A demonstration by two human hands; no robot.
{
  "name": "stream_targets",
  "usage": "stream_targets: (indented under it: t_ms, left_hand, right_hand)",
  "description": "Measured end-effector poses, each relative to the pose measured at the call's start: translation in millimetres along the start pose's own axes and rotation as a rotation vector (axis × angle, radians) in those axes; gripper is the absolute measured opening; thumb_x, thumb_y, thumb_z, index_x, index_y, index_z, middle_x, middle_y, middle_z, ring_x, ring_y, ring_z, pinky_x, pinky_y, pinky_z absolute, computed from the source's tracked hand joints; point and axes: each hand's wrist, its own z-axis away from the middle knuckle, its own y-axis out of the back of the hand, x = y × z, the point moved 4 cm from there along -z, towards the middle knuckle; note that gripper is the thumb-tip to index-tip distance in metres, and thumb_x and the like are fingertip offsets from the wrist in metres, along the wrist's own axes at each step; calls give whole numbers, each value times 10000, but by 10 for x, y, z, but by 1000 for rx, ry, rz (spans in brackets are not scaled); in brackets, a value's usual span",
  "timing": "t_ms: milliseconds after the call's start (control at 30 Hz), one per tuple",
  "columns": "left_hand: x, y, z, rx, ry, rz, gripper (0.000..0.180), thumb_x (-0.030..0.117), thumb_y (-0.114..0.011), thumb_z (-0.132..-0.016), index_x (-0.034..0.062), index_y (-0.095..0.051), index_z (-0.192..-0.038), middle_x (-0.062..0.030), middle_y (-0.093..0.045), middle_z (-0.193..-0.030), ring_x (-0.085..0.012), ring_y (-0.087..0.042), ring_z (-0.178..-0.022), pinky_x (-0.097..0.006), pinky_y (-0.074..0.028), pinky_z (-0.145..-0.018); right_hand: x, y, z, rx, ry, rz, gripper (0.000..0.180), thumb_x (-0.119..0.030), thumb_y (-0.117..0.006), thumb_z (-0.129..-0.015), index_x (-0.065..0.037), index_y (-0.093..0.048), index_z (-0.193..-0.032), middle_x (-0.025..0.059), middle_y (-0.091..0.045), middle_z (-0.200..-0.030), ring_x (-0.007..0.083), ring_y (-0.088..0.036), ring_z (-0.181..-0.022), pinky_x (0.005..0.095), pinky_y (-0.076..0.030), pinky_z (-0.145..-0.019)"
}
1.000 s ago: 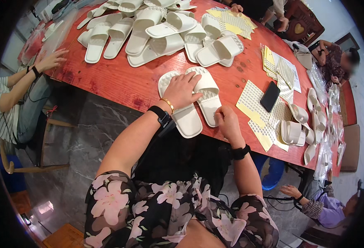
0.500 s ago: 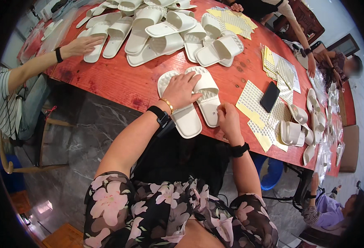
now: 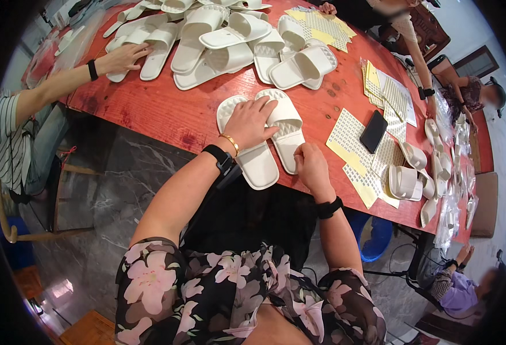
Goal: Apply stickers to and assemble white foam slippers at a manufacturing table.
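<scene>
Left hand: left hand (image 3: pixel 251 122) lies flat, fingers spread wide, on top of the pair of white foam slippers (image 3: pixel 267 138); black watch + gold bangle at the wrist.
Right hand: right hand (image 3: pixel 312 167) curled narrow, fingertips pinched at the heel edge of the right-side slipper of the pair; can't tell if sth small is held betw. the fingers. Black band on the wrist.
Slippers in hand: 2, side by side, touching, soles down, heels at the near edge of the red wooden table (image 3: pixel 161 109).
Slipper heap: pile of white slippers (image 3: pixel 230 40) at the far side of the table, approx. a dozen, overlapping, exact count unclear.
More slippers: smaller batch (image 3: pixel 416 172) at the right end, at least 4.
Sticker sheets: yellow-and-white sheets of small labels (image 3: pixel 353 144) just right of the pair, several, overlapping; more sheets (image 3: pixel 322 23) further back.
Phone: 1 black phone (image 3: pixel 373 131) lying on the sheets.
Other people: co-worker's hand (image 3: pixel 122 57) at left touches the heap; 2 more persons at the far right.
</scene>
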Motion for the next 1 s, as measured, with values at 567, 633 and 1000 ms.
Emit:
stream_targets:
  t_ms: [567,633,1000]
  left_hand:
    - [34,40,3,-14,-3,-26,692,448,-663,-843,101,-464,-1409,-179,-490,-1419,-381,-510,-1238,-484,-385,-1033]
    - [45,63,12,-24,3,-9,689,442,-668,-841,100,-468,-1405,-177,-495,-1413,-379,-514,-1230,-480,-388,-1029]
    - [44,16,27,-46,-10,-12,709,449,-674,-842,95,-457,-1416,-170,-485,-1412,-371,-505,-1240,-475,-383,-1043]
  right_hand:
    - [-4,-19,26,35,50,23,86,-53,-627,-866,-12,-572,-919,212,-591,-905,422,-583,-864,493,-480,-747]
    - [-15,-4,24,13,55,4,80,-52,-619,-872,-9,-565,-912,214,-583,-895,422,-578,-856,495,-476,-742]
    - [38,-47,65,28,74,-12,93,-42,-622,-859,-22,-577,-938,199,-577,-879,406,-575,-849,482,-475,-736]
